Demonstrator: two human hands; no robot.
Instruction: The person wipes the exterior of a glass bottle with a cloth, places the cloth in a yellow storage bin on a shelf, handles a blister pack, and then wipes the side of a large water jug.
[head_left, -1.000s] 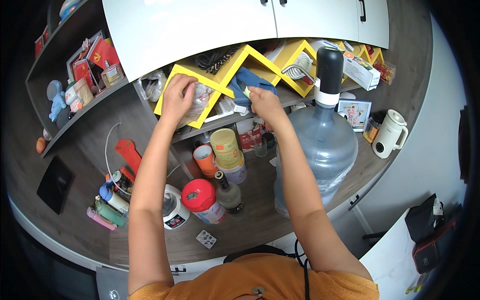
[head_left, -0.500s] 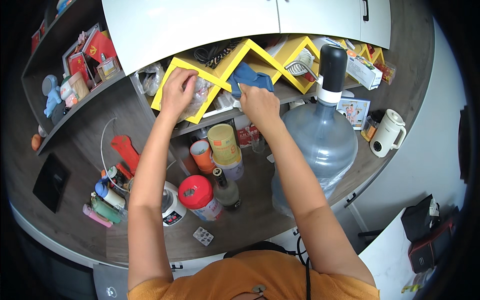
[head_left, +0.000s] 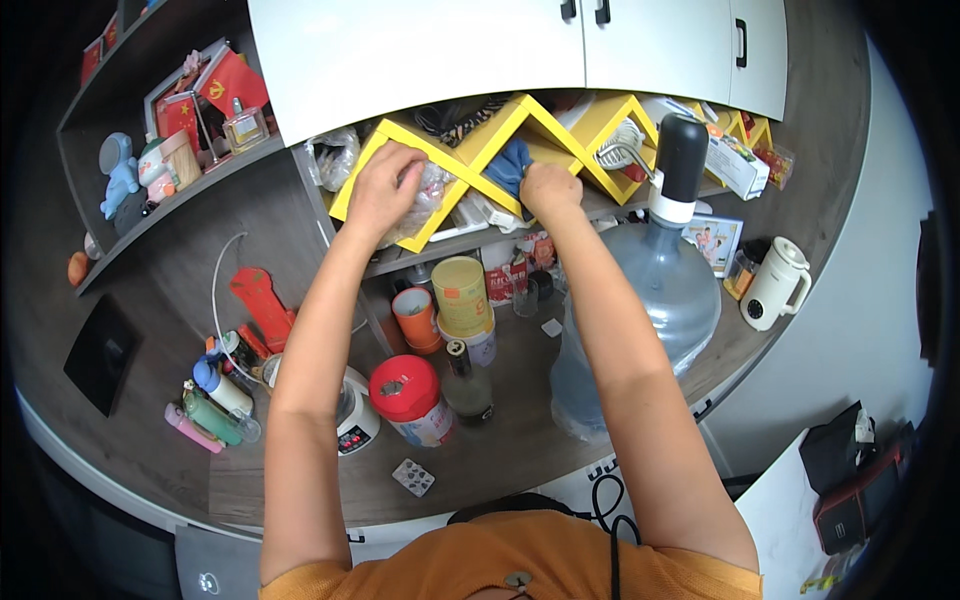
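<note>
A yellow zigzag rack [head_left: 470, 178] stands on the shelf beneath the white cupboards. My left hand [head_left: 388, 190] grips the upper edge of its left compartment, fingers bent over the board and thumb apart. Below that hand, crumpled clear plastic bags [head_left: 432, 200] fill the compartment. One compartment to the right, my right hand [head_left: 550, 190] is closed on a blue cloth [head_left: 508, 166], bunched inside the rack. The right fingertips are mostly hidden behind the hand.
A large water bottle [head_left: 640, 290] with a black-topped pump [head_left: 682, 160] stands beside my right forearm. Between my arms are a yellow can [head_left: 462, 295], a red-lidded tub [head_left: 405, 390] and a dark bottle [head_left: 465, 385]. A white kettle [head_left: 775, 283] is at the far right.
The blue cloth, which was draped over the rack's edge, now sits bunched further inside the compartment. My right hand has shifted right along the rack; my left hand keeps its place on it.
</note>
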